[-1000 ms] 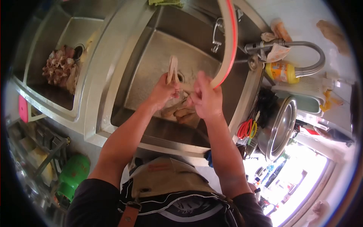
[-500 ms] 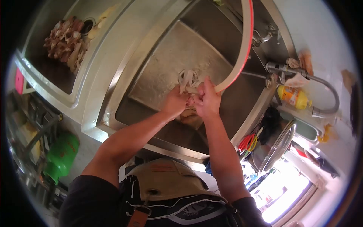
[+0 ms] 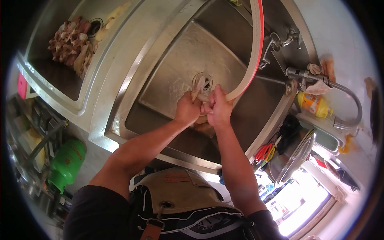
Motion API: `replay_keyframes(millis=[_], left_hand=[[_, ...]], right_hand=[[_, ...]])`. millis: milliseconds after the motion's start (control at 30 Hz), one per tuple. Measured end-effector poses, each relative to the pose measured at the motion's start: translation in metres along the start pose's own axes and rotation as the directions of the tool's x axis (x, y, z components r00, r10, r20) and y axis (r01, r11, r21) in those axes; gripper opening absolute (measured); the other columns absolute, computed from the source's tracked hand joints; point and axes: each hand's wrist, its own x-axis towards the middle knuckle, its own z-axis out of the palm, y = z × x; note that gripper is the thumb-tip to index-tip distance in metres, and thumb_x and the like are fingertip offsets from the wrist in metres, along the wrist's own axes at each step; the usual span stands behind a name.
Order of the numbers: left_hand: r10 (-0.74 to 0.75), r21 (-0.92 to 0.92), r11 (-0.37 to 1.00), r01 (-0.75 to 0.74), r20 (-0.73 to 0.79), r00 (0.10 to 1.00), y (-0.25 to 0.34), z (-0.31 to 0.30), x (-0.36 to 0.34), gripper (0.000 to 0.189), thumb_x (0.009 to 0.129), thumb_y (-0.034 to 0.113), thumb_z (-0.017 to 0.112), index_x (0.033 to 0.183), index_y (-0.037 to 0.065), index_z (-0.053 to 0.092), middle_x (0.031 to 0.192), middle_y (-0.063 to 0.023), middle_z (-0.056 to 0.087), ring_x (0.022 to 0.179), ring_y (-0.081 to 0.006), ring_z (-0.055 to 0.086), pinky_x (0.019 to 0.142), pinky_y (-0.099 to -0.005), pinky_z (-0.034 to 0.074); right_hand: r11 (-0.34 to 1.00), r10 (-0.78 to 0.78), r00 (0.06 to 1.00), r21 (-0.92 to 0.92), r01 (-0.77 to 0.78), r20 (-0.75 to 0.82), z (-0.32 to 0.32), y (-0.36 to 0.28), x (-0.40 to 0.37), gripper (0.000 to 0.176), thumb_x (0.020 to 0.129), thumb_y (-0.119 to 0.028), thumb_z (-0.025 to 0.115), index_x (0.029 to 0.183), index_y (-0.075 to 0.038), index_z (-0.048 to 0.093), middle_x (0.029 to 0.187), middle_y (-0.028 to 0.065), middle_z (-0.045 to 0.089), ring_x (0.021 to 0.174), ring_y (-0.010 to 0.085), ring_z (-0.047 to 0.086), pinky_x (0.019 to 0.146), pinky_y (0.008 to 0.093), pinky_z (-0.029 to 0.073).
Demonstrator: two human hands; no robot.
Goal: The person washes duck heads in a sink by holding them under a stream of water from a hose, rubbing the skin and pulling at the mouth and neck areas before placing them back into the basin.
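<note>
In the sink [image 3: 172, 68], my left hand [image 3: 189, 109] is closed around a pale, limp strip of what looks like offal [image 3: 198, 85], whose loose end hangs by the drain [image 3: 207, 81]. My right hand [image 3: 219, 108] grips a pale hose with a red stripe [image 3: 254, 56] close to its end, pointing it toward the left hand. The two hands nearly meet, fingers at the strip and the hose end. Under my wrists lies a tan piece [image 3: 205, 129], partly hidden by the hands.
A second basin at the left holds a heap of pinkish offal [image 3: 69, 43]. Along the right wall are a tap [image 3: 288, 38], a spray fixture [image 3: 300, 76], a yellow bottle [image 3: 312, 105] and a glass lid [image 3: 296, 158]. A green gas cylinder [image 3: 67, 164] stands at lower left.
The sheet of water around the drain has thinned, with ripples now to its left. Both hands keep their grips with slight finger shifts, and the view has moved a little.
</note>
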Motion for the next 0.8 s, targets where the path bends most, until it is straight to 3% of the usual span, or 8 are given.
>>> replay_keyframes(millis=[67,167,367,467,533,600,667,800], left_hand=[[0.027,0.049,0.998,-0.025,-0.041,0.999,0.003,0.001,-0.002,0.016,0.083,0.009,0.053,0.093,-0.004,0.058,0.077,-0.0223,0.064,0.075,-0.0357,0.066,0.066,-0.0413,0.050],[0.027,0.099,0.995,-0.023,-0.047,0.999,0.002,0.000,0.000,0.020,0.083,0.009,0.053,0.098,-0.004,0.058,0.080,-0.0225,0.065,0.078,-0.0374,0.065,0.068,-0.0417,0.049],[-0.121,-0.241,0.962,0.130,0.051,0.991,-0.004,-0.001,0.003,0.041,0.082,0.007,0.055,0.121,-0.001,0.046,0.073,-0.0096,0.062,0.065,-0.0215,0.062,0.059,-0.0349,0.049],[-0.099,-0.131,0.985,0.114,0.118,0.988,-0.018,-0.006,0.009,0.046,0.083,0.005,0.055,0.127,0.003,0.040,0.077,-0.0052,0.057,0.065,-0.0133,0.057,0.050,-0.0306,0.046],[-0.267,-0.163,0.941,0.298,0.185,0.946,-0.006,-0.012,0.005,0.044,0.087,0.007,0.056,0.127,0.005,0.039,0.090,-0.0065,0.057,0.069,-0.0135,0.057,0.050,-0.0308,0.045],[-0.230,-0.178,0.947,0.266,0.201,0.952,-0.010,-0.013,0.003,0.043,0.089,0.012,0.057,0.127,0.006,0.040,0.100,-0.0072,0.056,0.076,-0.0147,0.059,0.058,-0.0319,0.049],[-0.188,-0.224,0.944,0.242,0.236,0.953,-0.015,-0.013,0.004,0.044,0.090,0.016,0.058,0.128,0.007,0.040,0.107,-0.0071,0.055,0.082,-0.0159,0.060,0.067,-0.0330,0.052],[-0.193,-0.270,0.920,0.283,0.318,0.928,-0.044,-0.026,0.015,0.045,0.091,0.021,0.060,0.130,0.008,0.041,0.113,-0.0063,0.055,0.096,-0.0178,0.061,0.081,-0.0343,0.053]], right_hand=[[1.000,-0.012,1.000,-0.007,0.012,-0.001,0.000,0.001,-0.002,0.037,0.097,-0.028,0.054,0.067,-0.008,0.043,0.055,0.0003,0.039,0.033,0.0119,0.031,0.035,0.0322,0.035],[1.000,-0.007,1.000,0.011,0.006,0.012,-0.003,0.002,0.001,0.036,0.097,-0.027,0.053,0.067,-0.008,0.043,0.055,0.0002,0.039,0.033,0.0117,0.031,0.035,0.0321,0.035],[1.000,0.028,1.000,-0.005,-0.028,-0.001,-0.001,0.004,0.001,0.030,0.096,-0.029,0.054,0.075,-0.010,0.045,0.058,-0.0011,0.039,0.036,0.0112,0.034,0.035,0.0297,0.036],[0.985,0.019,0.998,-0.170,-0.029,-0.063,-0.003,0.013,-0.001,0.028,0.093,-0.032,0.058,0.083,-0.007,0.050,0.059,0.0002,0.044,0.039,0.0124,0.042,0.036,0.0291,0.037],[0.965,-0.002,0.998,-0.263,-0.016,-0.064,-0.005,0.016,-0.005,0.034,0.091,-0.036,0.061,0.083,-0.003,0.057,0.060,0.0038,0.052,0.043,0.0129,0.050,0.038,0.0292,0.040],[0.927,0.009,0.999,-0.373,-0.023,-0.040,-0.004,0.003,-0.015,0.038,0.088,-0.032,0.060,0.076,0.003,0.062,0.060,0.0138,0.061,0.051,0.0192,0.060,0.049,0.0353,0.049],[0.890,-0.307,0.951,-0.356,0.283,-0.013,-0.010,0.039,0.002,0.035,0.085,-0.031,0.062,0.080,0.004,0.063,0.065,0.0201,0.062,0.060,0.0238,0.064,0.058,0.0399,0.050],[0.892,-0.260,0.965,-0.388,0.233,-0.019,-0.015,0.044,0.002,0.032,0.081,-0.030,0.063,0.081,0.002,0.064,0.073,0.0246,0.062,0.071,0.0346,0.064,0.068,0.0431,0.050]])
